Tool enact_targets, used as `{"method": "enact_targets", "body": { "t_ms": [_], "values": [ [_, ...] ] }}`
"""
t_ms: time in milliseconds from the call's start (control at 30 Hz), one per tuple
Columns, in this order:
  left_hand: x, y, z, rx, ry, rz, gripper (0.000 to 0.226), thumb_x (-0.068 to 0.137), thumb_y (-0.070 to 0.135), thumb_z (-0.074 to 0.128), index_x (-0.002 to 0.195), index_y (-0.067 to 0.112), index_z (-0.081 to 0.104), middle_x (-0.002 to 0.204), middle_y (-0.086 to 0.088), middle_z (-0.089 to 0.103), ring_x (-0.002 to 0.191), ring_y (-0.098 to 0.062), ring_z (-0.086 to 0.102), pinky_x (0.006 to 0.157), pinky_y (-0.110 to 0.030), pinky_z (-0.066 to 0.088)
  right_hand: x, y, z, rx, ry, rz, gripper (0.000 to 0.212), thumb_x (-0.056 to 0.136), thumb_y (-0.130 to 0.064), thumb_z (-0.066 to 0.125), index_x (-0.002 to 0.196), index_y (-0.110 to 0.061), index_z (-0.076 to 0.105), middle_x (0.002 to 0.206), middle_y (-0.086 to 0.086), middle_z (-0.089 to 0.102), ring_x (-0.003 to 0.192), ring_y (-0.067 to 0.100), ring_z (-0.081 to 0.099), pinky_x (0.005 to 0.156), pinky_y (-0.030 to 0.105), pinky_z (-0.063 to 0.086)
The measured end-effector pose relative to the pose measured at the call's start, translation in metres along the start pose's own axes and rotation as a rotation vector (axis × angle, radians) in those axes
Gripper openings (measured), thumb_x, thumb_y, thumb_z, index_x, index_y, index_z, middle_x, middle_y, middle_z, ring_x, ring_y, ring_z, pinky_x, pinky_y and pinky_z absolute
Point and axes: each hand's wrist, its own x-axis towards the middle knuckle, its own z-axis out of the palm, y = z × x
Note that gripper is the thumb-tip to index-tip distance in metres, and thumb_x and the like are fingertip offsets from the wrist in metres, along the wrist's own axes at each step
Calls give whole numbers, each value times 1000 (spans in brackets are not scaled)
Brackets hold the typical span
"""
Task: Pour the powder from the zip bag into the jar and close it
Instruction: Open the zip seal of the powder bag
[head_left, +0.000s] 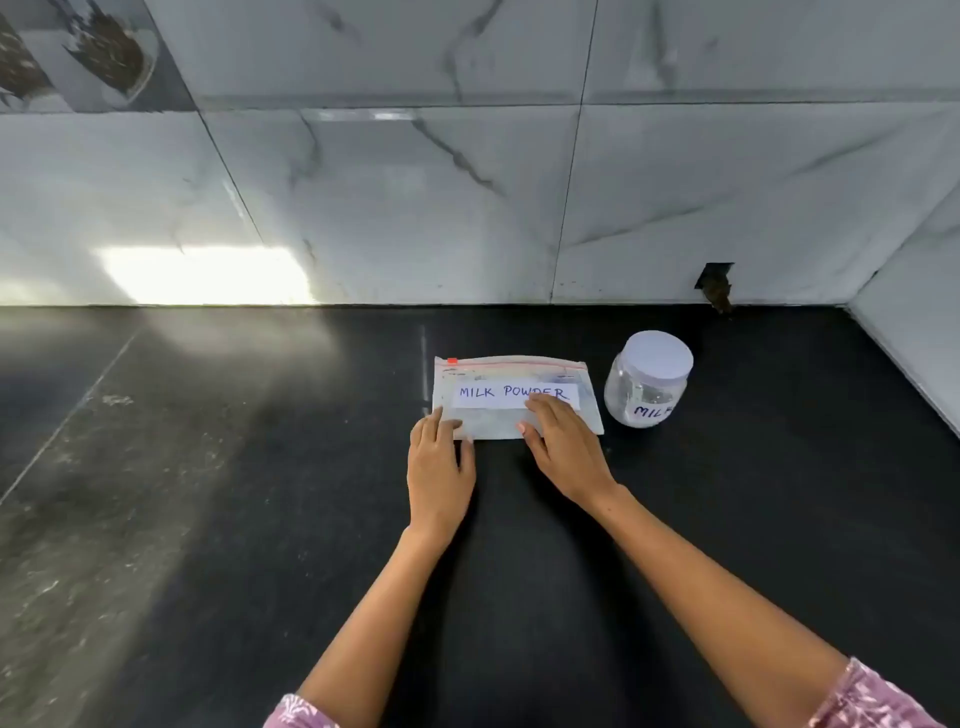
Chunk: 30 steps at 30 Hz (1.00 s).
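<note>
Powder in the flat clear zip bag labelled MILK POWDER (498, 395) likely shifts, floppy; pinch below its red zip. Left hand (439, 467) and right hand (563, 447) rest open-fingered on it, no grip closed; lidded clear plastic jar (649, 379) beside on the black surface (260, 519).

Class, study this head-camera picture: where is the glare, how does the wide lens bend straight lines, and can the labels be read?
Head view: a bright glare patch washes out the wall tiles low on the left and streaks the black counter; tile joints splay outward, a wide-angle effect; the zip bag label reads "MILK POWDER", partly covered by the right hand; the jar label shows only partly, soft.
</note>
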Motion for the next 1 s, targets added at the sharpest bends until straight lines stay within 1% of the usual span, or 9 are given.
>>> {"method": "enact_targets", "body": {
  "t_ms": [167,233,300,467,600,767,833,900,1000],
  "values": [
    [33,-6,5,19,12,-68,36,94,14,52,129,3,51,145,-15,42,135,-28,31,109,-34,30,30,0,3,-53,-33,-25,35,98,-24,43,127,-7,54,141,7,47,131,21,41,109,32,31],
    [44,-9,8,-8,14,-76,35,94,13,52,127,4,53,140,-13,48,132,-25,36,105,-27,31,38,1,6,-61,-26,-50,33,97,-22,44,124,-9,57,139,5,49,128,19,45,104,31,36],
    [53,-10,9,-58,35,-90,30,92,12,53,122,7,58,130,-9,57,121,-20,45,96,-15,30,44,4,6,-47,-8,-55,30,97,-22,45,120,-11,60,135,4,53,123,17,48,98,31,41],
    [66,-5,3,-328,143,-178,35,80,-1,64,113,10,59,102,-2,65,77,-10,56,71,-17,48,50,8,5,-19,21,-56,27,97,-22,45,114,-12,64,131,1,55,119,15,50,91,28,44],
    [64,1,-5,-418,161,-178,35,78,3,72,111,11,63,85,-2,67,70,-10,57,65,-18,48,51,2,-2,0,55,-57,28,96,-23,49,120,-13,60,137,1,52,125,16,46,94,30,45],
    [42,3,-24,-369,146,-108,20,72,8,79,89,16,72,78,11,60,64,-5,54,62,-6,40,49,-14,-16,42,197,-122,37,93,-22,57,129,-16,52,143,4,46,132,20,42,108,29,32],
    [33,5,-33,-384,140,-108,20,70,5,80,80,21,72,77,12,60,63,-5,53,61,-7,39,43,-19,-24,22,275,-192,30,90,-16,61,120,-13,61,132,7,58,121,23,54,101,33,42],
    [24,7,-39,-388,124,-88,24,69,2,80,76,23,70,77,6,63,67,-2,54,61,-8,39,37,-21,-33,-13,352,-269,20,85,-11,66,105,-9,69,112,7,68,103,24,64,84,38,56],
    [15,11,-49,-374,77,-38,24,68,-3,79,76,18,71,80,-4,66,72,2,55,61,-8,40,25,-22,-41,-42,399,-322,17,78,-9,74,94,-9,72,94,7,71,88,25,66,73,34,57]
  ]
}}
